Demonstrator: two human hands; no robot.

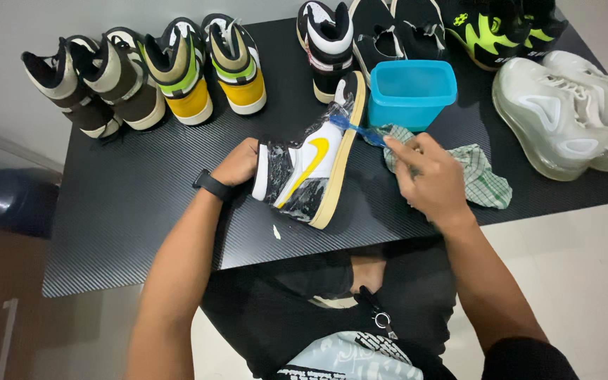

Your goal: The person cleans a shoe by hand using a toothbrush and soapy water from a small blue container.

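So the left hand [237, 163] is tucked into the collar of the white, black and yellow high-top sneaker [309, 167], fingers hidden inside so their spread can't be told, and the shoe is kept propped on its side on the black counter [142, 211], probably to be steadied. Further right, a blue brush [357, 129] is pinched in the closed fingers of the right hand [427, 174] and laid against the toe, with the teal tub [412, 91] and checked cloth [483, 179] kept just beside it.

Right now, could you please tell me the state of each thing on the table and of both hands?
Left hand: gripping the sneaker's collar.
Right hand: shut on the toothbrush.
Sneaker: lying on its side, wet with foam.
Toothbrush: bristles on the sneaker's toe.
Blue tub: upright, lid off.
Checked cloth: crumpled, partly under the right hand.
Yellow-heeled pair: upright, side by side.
White pair: lying at the table's right edge.
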